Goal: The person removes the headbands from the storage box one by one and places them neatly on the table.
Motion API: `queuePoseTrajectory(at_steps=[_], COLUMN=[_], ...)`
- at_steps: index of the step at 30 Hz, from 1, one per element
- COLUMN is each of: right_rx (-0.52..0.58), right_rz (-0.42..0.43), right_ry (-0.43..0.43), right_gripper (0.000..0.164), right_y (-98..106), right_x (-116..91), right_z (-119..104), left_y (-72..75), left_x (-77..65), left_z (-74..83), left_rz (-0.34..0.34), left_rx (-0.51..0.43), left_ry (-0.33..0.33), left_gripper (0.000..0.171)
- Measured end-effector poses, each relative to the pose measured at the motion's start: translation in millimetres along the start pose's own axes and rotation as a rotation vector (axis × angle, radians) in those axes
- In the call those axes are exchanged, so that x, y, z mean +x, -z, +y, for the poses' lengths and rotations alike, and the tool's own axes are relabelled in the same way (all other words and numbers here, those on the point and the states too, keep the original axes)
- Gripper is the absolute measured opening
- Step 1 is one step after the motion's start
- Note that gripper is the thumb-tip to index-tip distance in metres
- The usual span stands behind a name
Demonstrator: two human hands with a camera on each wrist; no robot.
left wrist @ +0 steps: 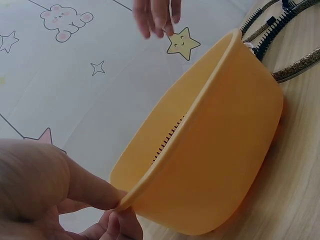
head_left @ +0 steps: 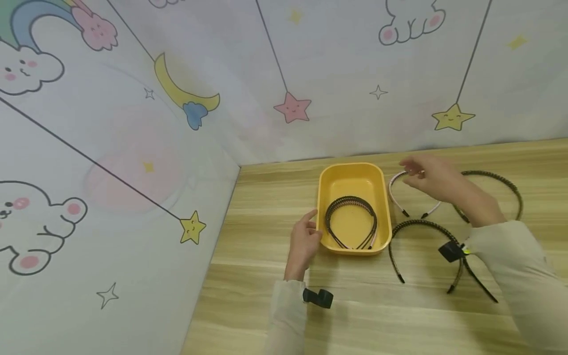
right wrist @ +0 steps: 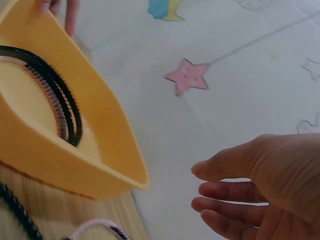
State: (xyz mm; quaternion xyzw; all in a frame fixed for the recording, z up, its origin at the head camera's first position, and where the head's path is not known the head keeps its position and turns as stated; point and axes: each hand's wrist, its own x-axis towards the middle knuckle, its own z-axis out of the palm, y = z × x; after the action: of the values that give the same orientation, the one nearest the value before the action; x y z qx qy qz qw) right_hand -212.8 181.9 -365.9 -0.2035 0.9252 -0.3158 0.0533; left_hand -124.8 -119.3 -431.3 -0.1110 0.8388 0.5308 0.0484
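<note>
Several loose headbands (head_left: 421,223) apparently await gathering: left hand (head_left: 305,240) pinches yellow tub (left wrist: 225,145) at left rim; empty right hand (head_left: 432,177), fingers parted, needs lowering, then pinching.

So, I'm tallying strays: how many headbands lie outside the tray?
3 at least: a pale headband right of the tray, a dark one below that, another dark one farthest right. A leg by the right sleeve may belong to a fourth, partly hidden.

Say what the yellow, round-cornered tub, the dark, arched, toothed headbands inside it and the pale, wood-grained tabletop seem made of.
Yellow, round-cornered tub: probably satin plastic; smooth, evenly coloured walls.
Dark, arched, toothed headbands: possibly plastic, finish unclear; teeth look stiff.
Pale, wood-grained tabletop: wood or printed laminate, low sheen; streaky grain fits both.
</note>
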Motion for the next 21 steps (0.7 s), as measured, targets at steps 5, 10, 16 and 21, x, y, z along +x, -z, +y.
queuePoseTrajectory(at_steps=[5,10,16,21], right_rx=[0.001,-0.041,-0.096,-0.132], right_rz=[-0.036,-0.065,-0.090,-0.141], right_ry=[0.054,0.124,0.176,0.140], right_gripper=[0.039,0.035,0.030,0.030], right_y=[-23,-48,-69,-86], right_x=[20,37,48,53], right_z=[-16,-26,-37,-42], left_y=[0.1,0.8,0.8,1.4], left_x=[-0.6,-1.3,-2.1,-2.3], left_z=[-0.8,0.6,0.8,-0.8], left_rz=[-0.001,0.003,0.001,0.003], left_rx=[-0.003,0.000,-0.009,-0.017], left_ry=[0.004,0.000,-0.002,-0.007], left_gripper=[0.057,0.056,0.056,0.056])
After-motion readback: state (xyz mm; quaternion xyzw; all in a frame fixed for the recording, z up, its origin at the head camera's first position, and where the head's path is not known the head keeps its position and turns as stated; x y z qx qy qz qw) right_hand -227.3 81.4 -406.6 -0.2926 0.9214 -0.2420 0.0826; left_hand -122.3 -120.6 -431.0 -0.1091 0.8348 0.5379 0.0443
